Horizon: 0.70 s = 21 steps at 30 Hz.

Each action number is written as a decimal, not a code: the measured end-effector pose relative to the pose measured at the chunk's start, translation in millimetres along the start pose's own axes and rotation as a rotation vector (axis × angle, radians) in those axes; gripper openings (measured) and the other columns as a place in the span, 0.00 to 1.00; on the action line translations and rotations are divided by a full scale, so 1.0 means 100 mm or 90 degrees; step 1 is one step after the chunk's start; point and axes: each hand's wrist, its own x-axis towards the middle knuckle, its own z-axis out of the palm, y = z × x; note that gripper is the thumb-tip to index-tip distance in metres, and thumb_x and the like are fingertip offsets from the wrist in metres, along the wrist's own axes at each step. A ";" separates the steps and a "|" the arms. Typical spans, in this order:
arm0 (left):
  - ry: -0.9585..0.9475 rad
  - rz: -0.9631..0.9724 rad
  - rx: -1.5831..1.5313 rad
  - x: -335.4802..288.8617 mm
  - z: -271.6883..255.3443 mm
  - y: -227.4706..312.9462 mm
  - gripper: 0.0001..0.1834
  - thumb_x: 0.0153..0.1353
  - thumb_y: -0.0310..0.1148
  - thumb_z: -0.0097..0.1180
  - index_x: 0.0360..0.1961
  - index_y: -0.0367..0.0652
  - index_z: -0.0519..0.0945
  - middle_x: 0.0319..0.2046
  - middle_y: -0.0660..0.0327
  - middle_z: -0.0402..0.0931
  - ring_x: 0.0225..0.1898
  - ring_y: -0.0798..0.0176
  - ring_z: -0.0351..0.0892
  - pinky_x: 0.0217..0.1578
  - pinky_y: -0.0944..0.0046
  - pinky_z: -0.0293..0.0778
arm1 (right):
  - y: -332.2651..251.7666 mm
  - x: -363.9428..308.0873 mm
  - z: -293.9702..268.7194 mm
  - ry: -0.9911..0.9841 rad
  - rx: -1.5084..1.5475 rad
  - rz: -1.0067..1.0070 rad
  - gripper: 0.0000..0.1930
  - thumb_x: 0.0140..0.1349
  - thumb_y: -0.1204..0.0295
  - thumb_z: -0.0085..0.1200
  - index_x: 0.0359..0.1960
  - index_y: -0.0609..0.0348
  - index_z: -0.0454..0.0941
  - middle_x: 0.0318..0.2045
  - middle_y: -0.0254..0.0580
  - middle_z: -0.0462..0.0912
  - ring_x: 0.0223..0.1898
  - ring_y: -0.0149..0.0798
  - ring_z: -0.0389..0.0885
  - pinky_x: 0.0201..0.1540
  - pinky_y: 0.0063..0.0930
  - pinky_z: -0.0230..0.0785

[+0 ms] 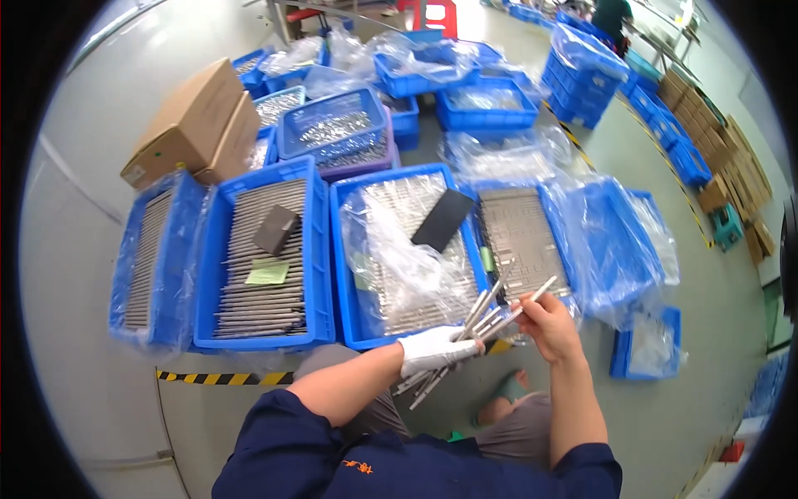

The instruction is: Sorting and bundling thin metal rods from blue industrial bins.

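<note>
My left hand [436, 349], in a white glove, is closed round a loose bundle of thin metal rods [427, 386] whose ends stick out on both sides. A single metal rod [544, 288] is pinched between the thumb and fingers of my bare right hand [550, 326], its lower end beside the bundle. Both hands are over the near edge of a blue crate [334, 274] of rods, partly covered by clear plastic and a dark flat piece [442, 220], and a crate to its right with closely laid metal rods [524, 237].
At left, a blue crate [320, 291] of rods carries a dark block [276, 229] and a green slip [267, 273]. A plastic-lined blue crate [615, 249] stands at right. Cardboard boxes [187, 125], bins of small metal parts [332, 125] and stacked blue crates [582, 79] lie beyond.
</note>
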 end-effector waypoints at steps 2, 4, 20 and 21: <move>-0.001 -0.008 0.000 -0.01 -0.02 -0.05 0.19 0.53 0.48 0.50 0.37 0.44 0.72 0.26 0.70 0.68 0.27 0.77 0.63 0.27 0.75 0.62 | 0.11 0.02 0.03 -0.042 0.050 0.047 0.06 0.53 0.74 0.49 0.34 0.58 0.71 0.30 0.38 0.77 0.25 0.25 0.73 0.26 0.15 0.64; 0.015 -0.006 0.009 -0.02 -0.03 -0.06 0.19 0.53 0.48 0.50 0.37 0.44 0.72 0.26 0.69 0.68 0.27 0.76 0.63 0.27 0.74 0.63 | 0.21 -0.06 0.24 -0.106 0.039 0.096 0.07 0.53 0.75 0.49 0.34 0.58 0.71 0.29 0.37 0.77 0.25 0.25 0.73 0.26 0.15 0.65; 0.066 0.191 -0.308 0.02 -0.16 0.00 0.12 0.49 0.30 0.55 0.37 0.43 0.71 0.29 0.64 0.72 0.28 0.74 0.70 0.29 0.76 0.67 | 0.41 -0.09 0.33 -0.338 0.202 0.252 0.08 0.58 0.68 0.44 0.34 0.57 0.70 0.26 0.38 0.77 0.27 0.30 0.74 0.30 0.23 0.66; 0.064 0.195 -0.311 0.01 -0.17 -0.01 0.13 0.49 0.30 0.55 0.38 0.43 0.71 0.27 0.66 0.71 0.26 0.75 0.69 0.28 0.76 0.67 | 0.43 -0.09 0.35 -0.328 0.179 0.262 0.08 0.58 0.68 0.44 0.34 0.58 0.70 0.27 0.38 0.77 0.28 0.30 0.74 0.31 0.24 0.67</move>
